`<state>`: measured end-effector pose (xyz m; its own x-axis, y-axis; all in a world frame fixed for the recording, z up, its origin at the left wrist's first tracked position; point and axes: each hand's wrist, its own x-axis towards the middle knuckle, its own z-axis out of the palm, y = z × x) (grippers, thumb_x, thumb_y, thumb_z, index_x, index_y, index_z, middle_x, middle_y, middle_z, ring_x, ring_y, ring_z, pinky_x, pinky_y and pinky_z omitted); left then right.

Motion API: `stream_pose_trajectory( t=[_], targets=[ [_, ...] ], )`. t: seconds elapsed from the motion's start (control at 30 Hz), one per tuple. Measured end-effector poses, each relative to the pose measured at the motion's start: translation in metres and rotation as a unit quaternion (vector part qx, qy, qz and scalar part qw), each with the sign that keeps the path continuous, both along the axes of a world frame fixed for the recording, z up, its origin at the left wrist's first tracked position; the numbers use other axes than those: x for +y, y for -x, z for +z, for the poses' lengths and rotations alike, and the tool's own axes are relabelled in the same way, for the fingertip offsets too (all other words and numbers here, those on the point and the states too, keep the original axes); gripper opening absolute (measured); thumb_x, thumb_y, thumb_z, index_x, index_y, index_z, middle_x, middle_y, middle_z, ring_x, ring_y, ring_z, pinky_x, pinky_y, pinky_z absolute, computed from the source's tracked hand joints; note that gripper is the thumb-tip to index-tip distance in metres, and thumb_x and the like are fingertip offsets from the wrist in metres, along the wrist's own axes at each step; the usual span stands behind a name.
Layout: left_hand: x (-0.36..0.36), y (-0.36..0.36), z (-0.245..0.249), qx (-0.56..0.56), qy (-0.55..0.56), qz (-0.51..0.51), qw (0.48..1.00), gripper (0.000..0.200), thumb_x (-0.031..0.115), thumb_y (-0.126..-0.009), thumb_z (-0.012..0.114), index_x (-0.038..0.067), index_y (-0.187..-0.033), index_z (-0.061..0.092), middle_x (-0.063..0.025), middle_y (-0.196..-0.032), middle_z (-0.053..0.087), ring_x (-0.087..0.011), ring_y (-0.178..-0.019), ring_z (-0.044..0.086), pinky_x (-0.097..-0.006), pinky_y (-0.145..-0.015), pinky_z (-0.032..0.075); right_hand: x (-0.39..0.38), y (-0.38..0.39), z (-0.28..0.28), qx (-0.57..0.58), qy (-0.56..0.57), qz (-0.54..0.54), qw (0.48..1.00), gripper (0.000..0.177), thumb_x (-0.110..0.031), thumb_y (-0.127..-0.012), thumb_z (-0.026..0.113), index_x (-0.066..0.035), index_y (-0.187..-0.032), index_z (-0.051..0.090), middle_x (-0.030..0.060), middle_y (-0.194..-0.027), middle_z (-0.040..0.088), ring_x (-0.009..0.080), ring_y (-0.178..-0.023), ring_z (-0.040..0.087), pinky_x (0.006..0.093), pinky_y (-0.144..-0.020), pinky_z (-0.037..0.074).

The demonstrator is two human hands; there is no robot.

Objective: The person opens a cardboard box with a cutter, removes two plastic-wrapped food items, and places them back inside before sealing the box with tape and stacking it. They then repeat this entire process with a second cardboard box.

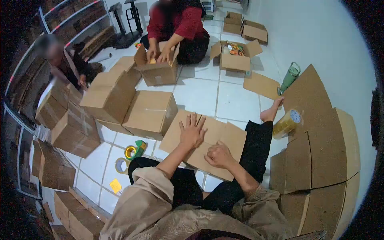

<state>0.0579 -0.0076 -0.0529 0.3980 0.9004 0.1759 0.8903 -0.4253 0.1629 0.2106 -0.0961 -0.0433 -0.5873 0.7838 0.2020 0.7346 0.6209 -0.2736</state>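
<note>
A flat brown cardboard piece (228, 138), probably a folded box, lies across my legs. My left hand (193, 132) rests on its upper left part, palm down with the fingers spread. Lower and to the right, my right hand (219, 155) is curled on the same cardboard; whether its fingers hold anything is hidden. A green tape dispenser (140, 149), a yellow tape roll (130, 152) and a clear tape roll (121, 165) are on the white tiles left of my knee.
Closed boxes (150, 112) stand at the left. Across from me a person in red (176, 28) reaches into an open box (159, 75); another person sits far left. Cardboard sheets (324, 140), stacked tape rolls (286, 123) and a green bottle (291, 78) are at the right.
</note>
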Motion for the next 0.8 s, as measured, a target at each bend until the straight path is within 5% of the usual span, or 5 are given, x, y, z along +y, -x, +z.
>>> stream_pose_trajectory(
  t=[0.1, 0.27, 0.43, 0.7, 0.8],
  targets=[
    [0.003, 0.002, -0.004, 0.008, 0.005, 0.007, 1.0, 0.055, 0.041, -0.09, 0.037, 0.023, -0.141, 0.024, -0.0194, -0.145, 0.019, -0.0385, -0.133, 0.018, -0.0629, -0.101, 0.015, -0.01, -0.029, 0.01, 0.251, -0.105, -0.026, 0.962, 0.021, -0.023, -0.069, 0.064, -0.009, -0.054, 0.057, 0.0032, -0.057, 0.055, 0.0222, -0.057, 0.054, 0.0361, -0.066, 0.039],
    [0.003, 0.009, 0.01, 0.029, 0.026, -0.038, 0.999, 0.076, 0.059, -0.076, 0.051, 0.025, -0.14, 0.028, -0.019, -0.146, 0.017, -0.0395, -0.134, 0.013, -0.062, -0.103, 0.011, -0.086, -0.102, 0.082, 0.134, -0.014, -0.131, 0.982, 0.019, -0.017, -0.063, 0.069, -0.011, -0.056, 0.052, -0.0002, -0.057, 0.046, 0.0224, -0.063, 0.052, 0.0355, -0.068, 0.035],
    [0.007, -0.009, 0.044, 0.037, -0.082, -0.266, 0.96, 0.072, 0.051, -0.068, 0.064, 0.021, -0.13, 0.042, -0.0172, -0.139, 0.03, -0.0373, -0.133, 0.018, -0.0603, -0.105, 0.01, -0.129, -0.103, 0.001, 0.117, 0.038, -0.288, 0.95, 0.038, -0.026, -0.07, 0.069, -0.009, -0.1, 0.053, 0.0162, -0.107, 0.047, 0.032, -0.112, 0.04, 0.0464, -0.091, 0.029],
    [0.01, -0.045, 0.035, -0.053, -0.232, -0.682, 0.692, 0.022, 0.026, -0.075, 0.058, 0.012, -0.092, 0.054, -0.0086, -0.095, 0.049, -0.0264, -0.095, 0.047, -0.0455, -0.087, 0.036, -0.118, -0.087, -0.014, 0.141, 0.017, -0.337, 0.931, 0.045, -0.035, -0.086, 0.049, -0.002, -0.116, 0.045, 0.0201, -0.135, 0.033, 0.0364, -0.129, 0.026, 0.049, -0.105, 0.015],
    [0.005, -0.031, 0.046, 0.037, -0.266, -0.662, 0.7, 0.025, 0.027, -0.077, 0.056, 0.01, -0.096, 0.055, -0.0095, -0.103, 0.049, -0.0269, -0.101, 0.046, -0.0429, -0.089, 0.037, -0.107, -0.091, -0.017, 0.112, -0.004, -0.34, 0.934, 0.047, -0.038, -0.092, 0.037, -0.001, -0.12, 0.042, 0.0217, -0.135, 0.032, 0.0366, -0.128, 0.026, 0.0497, -0.105, 0.015]
  ],
)
